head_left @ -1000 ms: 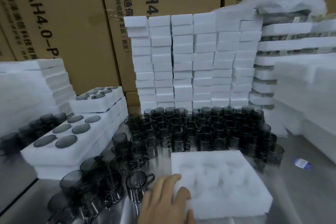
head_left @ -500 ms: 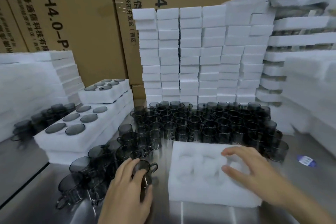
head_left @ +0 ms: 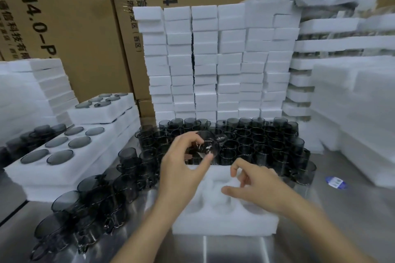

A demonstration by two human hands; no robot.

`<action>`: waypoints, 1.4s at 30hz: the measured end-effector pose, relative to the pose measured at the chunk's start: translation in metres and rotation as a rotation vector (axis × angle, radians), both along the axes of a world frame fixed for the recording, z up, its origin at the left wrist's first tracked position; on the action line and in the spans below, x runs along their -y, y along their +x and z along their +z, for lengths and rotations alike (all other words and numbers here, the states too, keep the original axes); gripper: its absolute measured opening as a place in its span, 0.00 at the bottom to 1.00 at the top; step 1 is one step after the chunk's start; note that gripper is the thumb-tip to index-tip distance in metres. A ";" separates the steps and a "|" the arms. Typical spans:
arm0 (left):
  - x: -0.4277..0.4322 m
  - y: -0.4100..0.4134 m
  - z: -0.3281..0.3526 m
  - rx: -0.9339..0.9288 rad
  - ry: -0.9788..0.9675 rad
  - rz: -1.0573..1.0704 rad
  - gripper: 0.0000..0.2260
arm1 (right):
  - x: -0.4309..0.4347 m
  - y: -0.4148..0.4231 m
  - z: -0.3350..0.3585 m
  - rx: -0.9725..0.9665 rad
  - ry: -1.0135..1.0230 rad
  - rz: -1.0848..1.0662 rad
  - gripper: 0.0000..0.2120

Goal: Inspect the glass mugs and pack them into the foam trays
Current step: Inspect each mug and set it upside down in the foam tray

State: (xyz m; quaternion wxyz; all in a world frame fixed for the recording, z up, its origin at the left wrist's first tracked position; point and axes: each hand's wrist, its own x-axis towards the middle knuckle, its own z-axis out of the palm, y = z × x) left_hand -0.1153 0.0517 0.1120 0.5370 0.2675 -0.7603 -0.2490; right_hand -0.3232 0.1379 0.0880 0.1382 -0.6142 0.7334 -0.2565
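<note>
nearest, on the steel table [head_left: 235, 247]: a white foam tray [head_left: 224, 222], flat, round pockets showing bare foam. holds the right hand [head_left: 256, 188] low over the tray's middle, fingers loosely bent, thumb out, gripping nothing; cannot tell whether the fingertips touch the foam. grips a dark glass mug [head_left: 208, 145] in the left hand [head_left: 181, 168], thumb and fingers curled round it, tilted and raised above the tray's far left edge. to the left, a loose cluster of dark mugs [head_left: 96, 198] on the table, beside stacked packed trays [head_left: 64, 156] with mugs seated in the pockets. just behind the tray, a dense block of upright mugs [head_left: 256, 141]; right of it, a small blue-and-white sticker [head_left: 336, 182]. farther back, columns of white foam blocks [head_left: 213, 60], more foam piles [head_left: 352, 102] to the right, then printed cardboard cartons [head_left: 85, 17].
</note>
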 end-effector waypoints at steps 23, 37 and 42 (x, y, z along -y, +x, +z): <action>-0.013 0.013 0.006 -0.362 -0.493 0.042 0.26 | -0.007 0.001 -0.020 -0.025 -0.309 -0.024 0.07; -0.021 0.006 0.011 -0.463 0.466 -0.515 0.21 | -0.005 -0.003 -0.021 0.000 -0.320 -0.003 0.06; -0.020 0.006 0.009 -0.433 0.817 -0.731 0.21 | -0.006 -0.003 -0.020 -0.013 -0.315 0.002 0.06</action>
